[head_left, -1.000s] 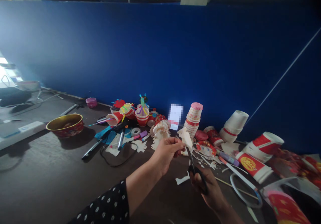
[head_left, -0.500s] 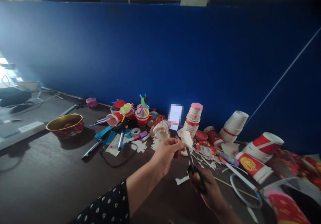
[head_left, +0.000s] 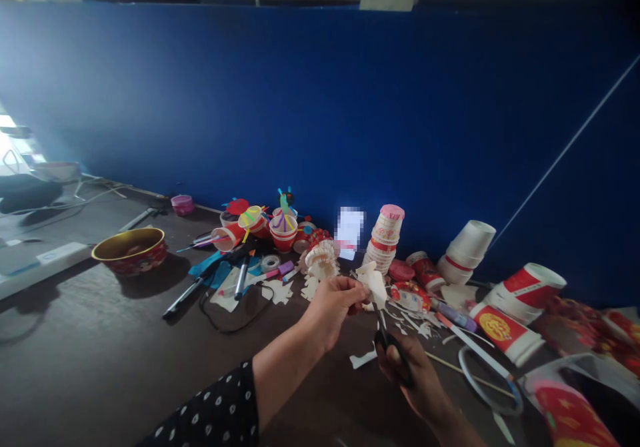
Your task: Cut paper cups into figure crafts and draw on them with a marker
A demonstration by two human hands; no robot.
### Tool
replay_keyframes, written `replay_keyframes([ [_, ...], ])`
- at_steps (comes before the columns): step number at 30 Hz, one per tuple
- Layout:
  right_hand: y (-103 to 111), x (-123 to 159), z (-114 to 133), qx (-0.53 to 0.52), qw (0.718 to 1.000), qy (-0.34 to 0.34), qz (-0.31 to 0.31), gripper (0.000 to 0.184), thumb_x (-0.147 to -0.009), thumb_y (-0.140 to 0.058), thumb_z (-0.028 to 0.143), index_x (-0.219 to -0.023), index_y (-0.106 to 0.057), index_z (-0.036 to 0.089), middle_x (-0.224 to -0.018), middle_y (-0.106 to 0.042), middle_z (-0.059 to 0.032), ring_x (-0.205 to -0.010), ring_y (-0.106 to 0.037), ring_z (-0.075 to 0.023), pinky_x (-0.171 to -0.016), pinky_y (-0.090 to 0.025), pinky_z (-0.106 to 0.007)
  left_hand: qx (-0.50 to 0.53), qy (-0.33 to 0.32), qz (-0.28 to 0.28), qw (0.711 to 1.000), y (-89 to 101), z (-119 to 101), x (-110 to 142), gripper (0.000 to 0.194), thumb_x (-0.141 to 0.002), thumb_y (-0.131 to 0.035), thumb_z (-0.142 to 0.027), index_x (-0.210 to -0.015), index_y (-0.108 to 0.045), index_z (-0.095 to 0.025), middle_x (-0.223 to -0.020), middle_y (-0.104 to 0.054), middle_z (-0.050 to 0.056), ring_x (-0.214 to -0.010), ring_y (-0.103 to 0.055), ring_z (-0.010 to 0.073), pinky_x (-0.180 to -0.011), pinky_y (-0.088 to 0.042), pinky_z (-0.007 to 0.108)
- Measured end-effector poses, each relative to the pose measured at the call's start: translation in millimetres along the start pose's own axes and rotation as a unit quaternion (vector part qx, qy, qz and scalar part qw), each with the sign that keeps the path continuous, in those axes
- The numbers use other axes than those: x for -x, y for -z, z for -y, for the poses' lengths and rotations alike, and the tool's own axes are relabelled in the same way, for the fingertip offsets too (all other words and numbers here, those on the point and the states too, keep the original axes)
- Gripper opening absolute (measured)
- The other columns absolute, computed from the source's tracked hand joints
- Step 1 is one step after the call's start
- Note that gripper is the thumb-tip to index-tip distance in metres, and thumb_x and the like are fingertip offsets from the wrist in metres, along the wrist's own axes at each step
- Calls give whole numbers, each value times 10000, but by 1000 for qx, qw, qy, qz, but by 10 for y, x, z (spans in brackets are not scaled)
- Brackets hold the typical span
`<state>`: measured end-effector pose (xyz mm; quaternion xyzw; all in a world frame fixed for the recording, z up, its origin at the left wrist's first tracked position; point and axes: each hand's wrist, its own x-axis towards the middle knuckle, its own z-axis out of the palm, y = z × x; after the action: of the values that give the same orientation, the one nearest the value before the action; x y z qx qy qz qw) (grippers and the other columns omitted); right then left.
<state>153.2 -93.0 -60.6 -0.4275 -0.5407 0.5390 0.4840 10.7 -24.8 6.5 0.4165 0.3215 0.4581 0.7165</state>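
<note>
While the left hand (head_left: 333, 310) pinches a piece of white paper (head_left: 374, 285), the right hand (head_left: 413, 373) holds black-handled scissors (head_left: 394, 348) up to it.
The left fingers (head_left: 356, 292) are closed on the paper, whose lower edge meets the scissors' blades; the right fingers (head_left: 387, 360) are curled around the handles. Both hands are above the dark bench (head_left: 100, 340), with white paper scraps (head_left: 363, 360) below, a stack of paper cups (head_left: 380, 247) beyond and a roll of tape (head_left: 270, 263) farther left.

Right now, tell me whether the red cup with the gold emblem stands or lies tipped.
Tipped: the red paper cup lies on its side, white rim pointing right.
</note>
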Motion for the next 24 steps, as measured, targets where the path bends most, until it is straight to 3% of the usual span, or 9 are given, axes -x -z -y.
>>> replay_keyframes([
  [17,-82,-13,44,3,1000,17,-17,480,-664,-517,632,-556,-396,180,-476,-236,78,-412,-189,-44,-371,-153,-195,6,-4,-5,1000,-15,1,1,194,-546,-676,-246,-552,-525,-124,-494,-515,-19,-433,-384,45,-477,-255,203],
  [24,-84,-36,33,15,999,9,-28,460,-681,-518,609,-572,-415,174,-467,-281,75,-407,-215,-43,-375,-163,-191,5,1,6,1000,4,-28,5,189,-546,-668,-239,-548,-512,-132,-475,-499,-28,-441,-416,54,-472,-271,196],
])
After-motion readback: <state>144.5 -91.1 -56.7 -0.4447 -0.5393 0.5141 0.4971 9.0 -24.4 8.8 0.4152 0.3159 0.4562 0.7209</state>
